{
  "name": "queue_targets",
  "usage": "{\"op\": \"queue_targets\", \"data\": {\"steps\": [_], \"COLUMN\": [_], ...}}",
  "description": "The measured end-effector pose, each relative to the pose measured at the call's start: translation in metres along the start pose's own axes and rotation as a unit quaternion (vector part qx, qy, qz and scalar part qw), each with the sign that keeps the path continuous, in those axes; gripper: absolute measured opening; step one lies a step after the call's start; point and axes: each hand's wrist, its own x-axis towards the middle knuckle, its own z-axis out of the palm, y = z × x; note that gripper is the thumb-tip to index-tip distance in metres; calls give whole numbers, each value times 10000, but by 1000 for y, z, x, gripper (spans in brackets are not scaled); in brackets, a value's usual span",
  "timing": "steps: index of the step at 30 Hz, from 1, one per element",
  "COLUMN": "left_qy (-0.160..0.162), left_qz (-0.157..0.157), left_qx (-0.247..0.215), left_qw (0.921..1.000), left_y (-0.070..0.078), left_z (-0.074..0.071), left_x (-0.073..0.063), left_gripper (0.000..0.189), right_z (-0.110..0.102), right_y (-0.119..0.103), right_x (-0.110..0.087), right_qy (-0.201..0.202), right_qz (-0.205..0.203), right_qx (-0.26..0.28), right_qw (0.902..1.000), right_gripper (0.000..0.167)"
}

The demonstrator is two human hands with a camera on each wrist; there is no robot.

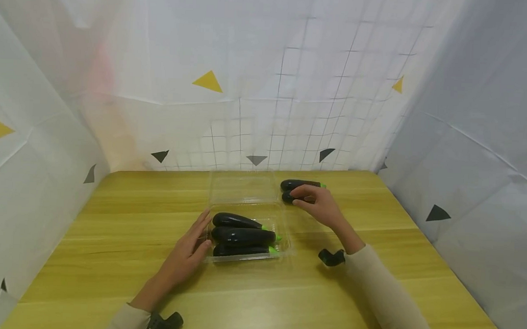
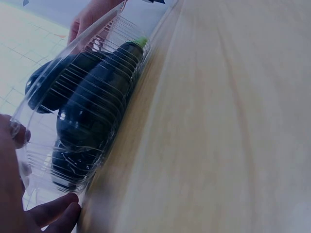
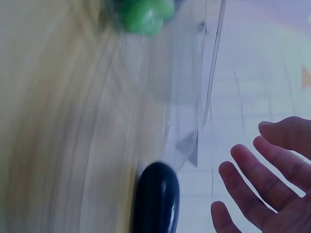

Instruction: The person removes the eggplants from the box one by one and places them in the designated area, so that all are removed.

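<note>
Hovering with fingers spread and thumb apart, my open right hand [image 1: 318,204] is just over the near eggplant [image 1: 287,197] of a side-by-side pair on the desk [image 1: 248,301]; the head view overlaps the two, so I cannot tell whether I touch it. My left hand [image 1: 185,255] is relaxed, fingers and thumb extended, against the left end of a clear box [image 1: 268,219]. A pale sleeve [image 1: 390,292] covers each forearm, and a black device [image 1: 331,257] sits by each wrist. Inside the box lie three eggplants [image 1: 242,236], side by side, their green stems [image 1: 279,238] towards the right. The box's lid [image 1: 244,188] is folded back onto the desk behind it, and the far eggplant [image 1: 298,184] of the pair lies to the lid's right. White sheets [image 1: 259,51] enclose the desk, marked with yellow triangles [image 1: 208,82] and dark triangles [image 1: 438,214]; the back one shows grid lines.
</note>
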Motion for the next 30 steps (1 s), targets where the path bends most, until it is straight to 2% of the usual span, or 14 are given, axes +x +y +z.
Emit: {"op": "queue_targets", "data": {"steps": [7, 17, 18, 30], "left_qy": [-22, -36, -37, -45], "left_qz": [-34, -15, -15, -57], "left_qx": [-41, -86, -85, -10], "left_qw": [10000, 10000, 10000, 10000], "left_y": [1, 1, 2, 1], "left_z": [-1, 0, 0, -1], "left_x": [0, 0, 0, 0], "left_gripper": [63, 64, 64, 65], "right_z": [8, 20, 21, 37], "right_y": [-10, -20, -26, -36], "right_x": [-1, -6, -7, -13], "right_qy": [-134, -311, -324, -548], "right_qz": [-245, -351, -337, -493], "right_qx": [145, 375, 387, 417], "right_qw": [9995, 9982, 9982, 9964], "right_gripper": [23, 23, 23, 23]}}
